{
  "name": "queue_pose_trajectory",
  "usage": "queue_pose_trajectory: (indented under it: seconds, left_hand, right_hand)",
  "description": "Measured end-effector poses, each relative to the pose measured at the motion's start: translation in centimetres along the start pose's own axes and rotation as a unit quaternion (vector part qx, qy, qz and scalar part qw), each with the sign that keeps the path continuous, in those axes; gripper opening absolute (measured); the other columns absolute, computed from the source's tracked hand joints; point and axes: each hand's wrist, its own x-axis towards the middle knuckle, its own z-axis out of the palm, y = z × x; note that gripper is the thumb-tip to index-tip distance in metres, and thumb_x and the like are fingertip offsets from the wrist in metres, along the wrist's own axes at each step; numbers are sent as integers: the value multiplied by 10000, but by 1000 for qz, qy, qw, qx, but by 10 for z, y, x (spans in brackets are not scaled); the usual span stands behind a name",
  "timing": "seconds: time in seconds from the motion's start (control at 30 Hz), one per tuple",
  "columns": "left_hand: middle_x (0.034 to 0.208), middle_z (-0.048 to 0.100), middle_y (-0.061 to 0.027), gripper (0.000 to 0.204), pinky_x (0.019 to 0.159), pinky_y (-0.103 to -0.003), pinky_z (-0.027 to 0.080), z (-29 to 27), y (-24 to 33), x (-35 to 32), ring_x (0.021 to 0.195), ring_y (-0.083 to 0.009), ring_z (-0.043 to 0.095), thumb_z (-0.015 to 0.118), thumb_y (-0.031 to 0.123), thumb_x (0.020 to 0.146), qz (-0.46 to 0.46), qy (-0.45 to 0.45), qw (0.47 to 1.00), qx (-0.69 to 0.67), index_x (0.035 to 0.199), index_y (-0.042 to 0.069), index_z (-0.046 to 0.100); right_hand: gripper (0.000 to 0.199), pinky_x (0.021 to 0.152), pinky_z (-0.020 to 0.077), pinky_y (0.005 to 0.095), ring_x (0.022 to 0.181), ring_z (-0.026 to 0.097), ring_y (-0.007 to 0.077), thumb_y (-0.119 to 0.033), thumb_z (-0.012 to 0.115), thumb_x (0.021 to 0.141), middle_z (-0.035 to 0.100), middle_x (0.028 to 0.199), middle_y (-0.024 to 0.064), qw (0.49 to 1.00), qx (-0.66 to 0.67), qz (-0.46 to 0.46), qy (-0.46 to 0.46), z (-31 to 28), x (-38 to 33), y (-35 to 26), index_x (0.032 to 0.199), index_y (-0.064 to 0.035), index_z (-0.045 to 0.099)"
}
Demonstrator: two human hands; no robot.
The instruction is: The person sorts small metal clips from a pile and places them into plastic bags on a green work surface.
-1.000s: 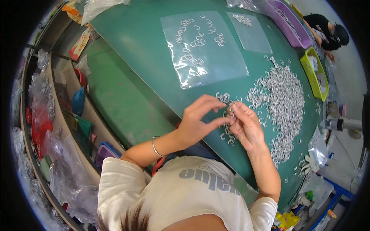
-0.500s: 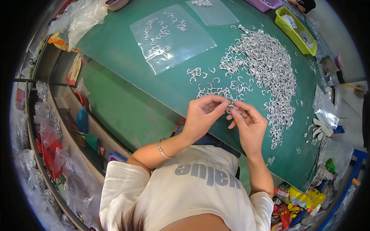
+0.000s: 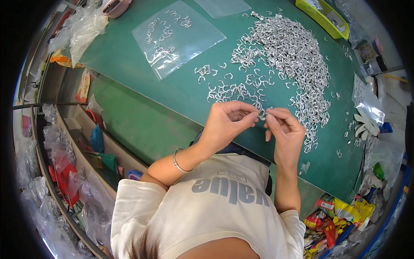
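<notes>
1. Compared with half a second ago, the right hand (image 3: 285, 134) sits slightly farther right, so its fingertips stand a little apart from those of the left hand (image 3: 232, 124); the view has also shifted, placing the large pile (image 3: 291, 52) of silver C-shaped rings higher in the frame.
2. Both hands are at the centre, pinching a silver C-shaped ring (image 3: 262, 115) between thumb and index fingertips; whether it is one piece or two together is too small to tell.
3. Just beyond the fingers, a loose cluster (image 3: 233, 92) of the same rings lies on the green worktop (image 3: 179, 88), and the large pile spreads over the upper right of centre.
4. Toward the upper left of centre lies a clear plastic bag (image 3: 194, 39) with rings scattered on it; part of a second clear bag (image 3: 222, 7) shows at the top edge.
5. At the upper right stands a yellow-green basket (image 3: 317, 18); a white glove (image 3: 365, 126) lies at the right.
6. On the left wrist is a metal bracelet (image 3: 175, 162).
</notes>
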Motion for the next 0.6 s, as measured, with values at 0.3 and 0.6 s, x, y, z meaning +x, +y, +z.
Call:
queue_pose_trajectory:
  seconds: [0.3, 0.6]
  left_hand:
    - [868, 652, -87, 130, 717, -228, 512, 0, 4, 5, 807, -118, 620, 607, 29, 855, -56, -92, 994, -26, 940, -63, 638]
    - [882, 651, -83, 157, 772, -242, 517, 1, -10, 3, 857, -132, 623, 625, -34, 818, -45, -92, 993, -67, 972, -66, 623]
  right_hand:
    - [117, 456, 395, 182, 683, 545, 86, 28, 617, 830, 603, 843, 71, 1000, -14, 25, 7, -3, -2, 2, 939, 68, 629]
    - [127, 467, 410, 188, 678, 558, 79, -19, 586, 871, 618, 814, 59, 998, 23, 55, -7, -4, -1, 9, 965, 64, 609]
